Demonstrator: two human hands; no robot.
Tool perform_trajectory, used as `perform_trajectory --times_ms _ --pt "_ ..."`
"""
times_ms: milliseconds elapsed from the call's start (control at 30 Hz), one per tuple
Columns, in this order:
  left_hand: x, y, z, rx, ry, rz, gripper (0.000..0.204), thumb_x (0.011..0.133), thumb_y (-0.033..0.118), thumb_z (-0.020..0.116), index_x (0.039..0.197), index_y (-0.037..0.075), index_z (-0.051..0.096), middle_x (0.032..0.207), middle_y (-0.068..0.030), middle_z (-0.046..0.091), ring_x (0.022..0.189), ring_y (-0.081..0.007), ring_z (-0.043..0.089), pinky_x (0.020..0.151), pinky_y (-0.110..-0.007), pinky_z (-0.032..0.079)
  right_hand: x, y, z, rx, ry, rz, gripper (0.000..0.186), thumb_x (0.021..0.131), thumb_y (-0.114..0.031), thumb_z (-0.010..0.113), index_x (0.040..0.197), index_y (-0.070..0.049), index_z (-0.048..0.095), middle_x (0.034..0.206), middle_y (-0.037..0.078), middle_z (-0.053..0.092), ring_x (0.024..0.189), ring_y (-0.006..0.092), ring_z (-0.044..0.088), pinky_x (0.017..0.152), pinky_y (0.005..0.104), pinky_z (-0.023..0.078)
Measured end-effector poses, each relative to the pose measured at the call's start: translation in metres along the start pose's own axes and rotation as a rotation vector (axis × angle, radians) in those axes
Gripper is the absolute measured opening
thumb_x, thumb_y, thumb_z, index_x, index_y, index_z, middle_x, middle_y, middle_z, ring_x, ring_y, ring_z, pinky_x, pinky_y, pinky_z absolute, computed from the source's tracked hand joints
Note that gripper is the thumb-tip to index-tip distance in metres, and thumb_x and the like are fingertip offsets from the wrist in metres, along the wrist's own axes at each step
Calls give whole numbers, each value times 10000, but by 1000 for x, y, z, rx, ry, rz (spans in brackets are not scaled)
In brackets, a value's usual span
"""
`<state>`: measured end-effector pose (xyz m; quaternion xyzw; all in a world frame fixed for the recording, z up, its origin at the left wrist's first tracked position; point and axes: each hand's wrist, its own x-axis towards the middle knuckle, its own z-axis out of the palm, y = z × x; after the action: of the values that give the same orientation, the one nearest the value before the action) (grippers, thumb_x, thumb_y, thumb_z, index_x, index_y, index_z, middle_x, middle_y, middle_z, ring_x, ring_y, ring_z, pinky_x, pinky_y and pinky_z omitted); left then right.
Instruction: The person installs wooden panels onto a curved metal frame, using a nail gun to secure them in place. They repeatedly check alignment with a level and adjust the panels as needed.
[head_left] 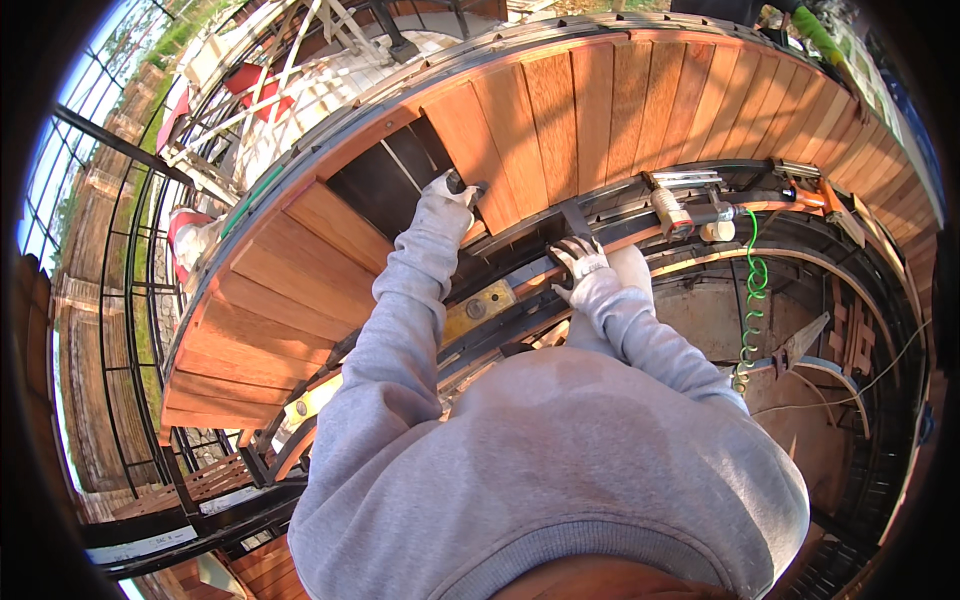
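Curved wooden deck (640, 110): left hand (450, 192) fingers clamped on plank (478, 150) end; right hand (578, 260) grips black rail (530, 275).

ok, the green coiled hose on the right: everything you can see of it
The green coiled hose looks like thin springy plastic air line. It hangs roughly vertical, straight at the top near the white roll and the tool on the dark rail, then looser coils downward. Its lower end reaches a small fitting, detail unclear. Neither hand touches it.
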<state>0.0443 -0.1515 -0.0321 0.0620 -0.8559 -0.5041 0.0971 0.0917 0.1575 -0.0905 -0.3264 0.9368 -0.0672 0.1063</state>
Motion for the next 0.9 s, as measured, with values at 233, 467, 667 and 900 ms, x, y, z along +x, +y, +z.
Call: perform_trajectory --times_ms 233,467,667,900 --pt "-15 57 -9 452 -20 -162 372 893 197 737 1215 27 660 1126 -194 718 1062 -331 683 906 -388 536 1 1 -3 0 -23 -2 803 848 -519 688 1526 -210 389 1576 67 365 1487 263 274 1247 485 154" --pt "-39 161 -77 413 166 214 311 879 289 733 1110 82 701 1043 -160 718 1002 -334 683 873 -399 545 -1 5 9 71 137 -38 788 773 -431 779 1454 -184 471 1495 107 448 1433 303 350 1226 496 214" --pt "-1 194 -108 822 414 649 477 849 321 748 1256 98 637 1238 -177 633 1215 -385 539 1064 -499 397 -3 1 -8 -6 -53 30 791 873 -535 647 1538 -208 369 1598 68 335 1500 280 247 1251 482 142" --pt "7 146 -94 875 445 772 476 853 299 758 1305 185 662 1339 -82 621 1281 -307 530 1115 -484 371 -1 -2 -12 1 -136 22 781 910 -553 591 1563 -211 331 1619 92 309 1518 295 224 1254 502 120"
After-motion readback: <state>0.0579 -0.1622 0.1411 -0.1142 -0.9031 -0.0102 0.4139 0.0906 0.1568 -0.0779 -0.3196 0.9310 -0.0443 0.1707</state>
